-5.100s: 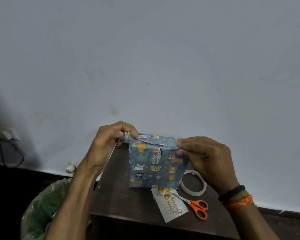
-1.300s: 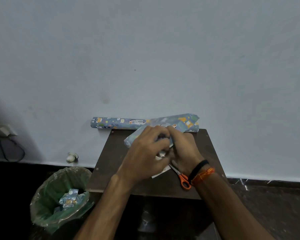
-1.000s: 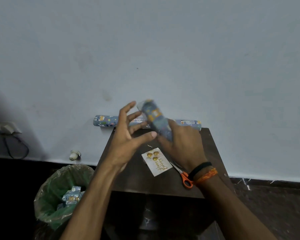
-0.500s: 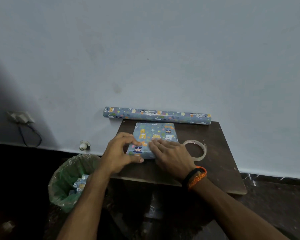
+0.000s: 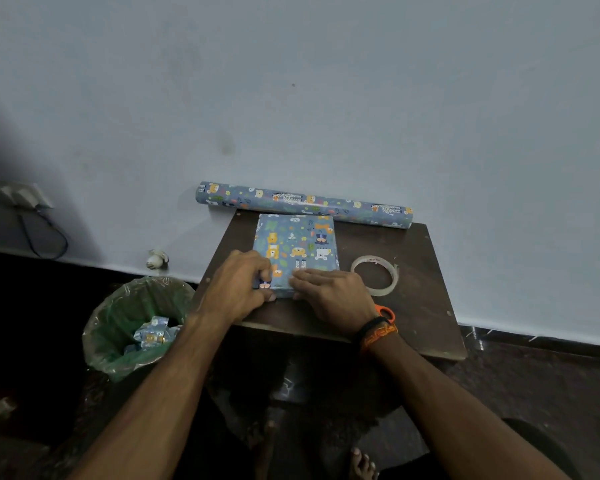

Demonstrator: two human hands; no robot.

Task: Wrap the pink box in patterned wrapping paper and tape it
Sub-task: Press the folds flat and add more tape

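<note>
Our left hand [image 5: 238,287] curls at the near left corner of the wrapped box [image 5: 296,252], thumb and fingertips pinching the paper edge there. Our right hand [image 5: 329,294] lies flat, fingers straight, pressing the near edge of the box just beside the left and gripping nothing. The box lies flat on the dark table [image 5: 420,306], fully covered in blue animal-print paper, with no pink showing.

As we judge it, the step is smoothing and seating the last fold or tape along this near edge. To do it well, we keep the flat hand bearing down so the box cannot slide, and run the pinching fingers along the crease from the corner outward, pressing any tape end firmly so no flap lifts. Whether tape already sits under our fingers, we cannot tell.

The tape roll [image 5: 374,277] rests just right of the box, apart from it. An orange scissor handle [image 5: 385,311] peeks out behind our right wrist. The paper roll [image 5: 303,204] lies along the wall at the table's far edge. A green-lined bin [image 5: 118,327] with paper scraps stands left of the table.

Against half a second ago, little differs: the box sits in the same spot, and both hands stay at its near edge, with the right now flatter and nearer the left.
</note>
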